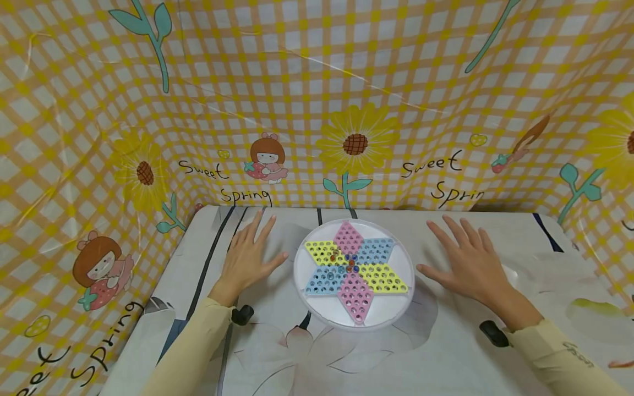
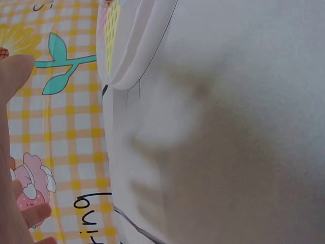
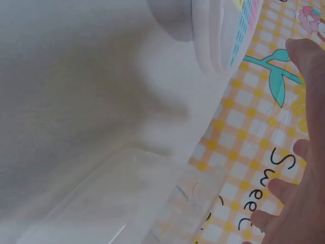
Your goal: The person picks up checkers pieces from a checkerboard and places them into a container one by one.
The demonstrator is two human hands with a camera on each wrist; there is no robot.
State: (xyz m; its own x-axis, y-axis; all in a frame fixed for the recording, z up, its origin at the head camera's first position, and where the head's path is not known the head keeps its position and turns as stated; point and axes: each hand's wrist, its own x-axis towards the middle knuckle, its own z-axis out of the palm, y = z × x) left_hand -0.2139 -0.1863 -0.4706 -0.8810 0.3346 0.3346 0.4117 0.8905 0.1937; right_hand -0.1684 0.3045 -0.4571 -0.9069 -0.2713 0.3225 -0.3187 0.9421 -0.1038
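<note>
A round white Chinese checkers board (image 1: 307, 300) lies on the table between the two hands. Its star has pink, yellow and blue points full of small holes. Several glass marbles (image 1: 351, 263) sit around the star's middle, some blue, some reddish. To the left of the board, my left hand (image 1: 246, 258) is held with spread fingers and touches nothing that I can see. My right hand (image 1: 465, 261) is spread likewise on the right side, apart from the board. Each wrist view catches the board's raised rim (image 2: 133, 66) and part of that hand.
A clear plastic container or sheet (image 3: 117, 195) lies on the table by the right hand; its full shape is hard to make out. Yellow checked cloth (image 1: 297, 71) hangs behind the table and along its sides. A pale printed cover (image 1: 346, 363) lies over the tabletop.
</note>
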